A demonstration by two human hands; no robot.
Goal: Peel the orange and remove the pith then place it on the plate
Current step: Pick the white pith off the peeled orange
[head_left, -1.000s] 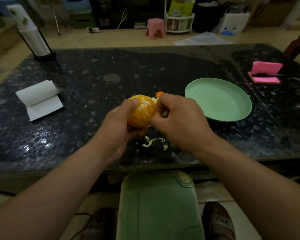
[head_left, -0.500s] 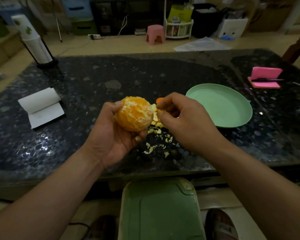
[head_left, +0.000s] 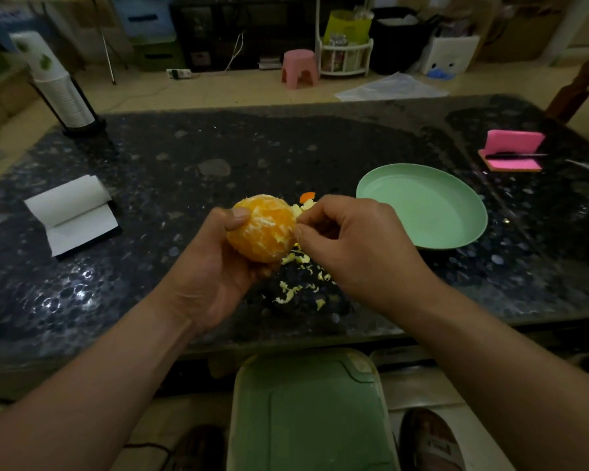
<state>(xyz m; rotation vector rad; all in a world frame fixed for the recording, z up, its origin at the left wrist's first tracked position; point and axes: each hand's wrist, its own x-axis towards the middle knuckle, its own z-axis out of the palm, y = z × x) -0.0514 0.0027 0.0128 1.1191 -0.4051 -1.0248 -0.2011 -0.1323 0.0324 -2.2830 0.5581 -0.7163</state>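
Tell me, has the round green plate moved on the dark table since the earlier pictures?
No. The round pale green plate keeps the same gap and direction to the pink rectangular pad on the dark speckled table; only the camera shifted.

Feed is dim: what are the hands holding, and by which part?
Left hand grips the orange from below and left. Right hand pinches pith at its right edge.

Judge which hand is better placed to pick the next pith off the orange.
Right, probably. The left hand grips the orange, steadying it; the right hand carries nothing large, and its curled thumb and forefinger sit at the orange's pithy right side.
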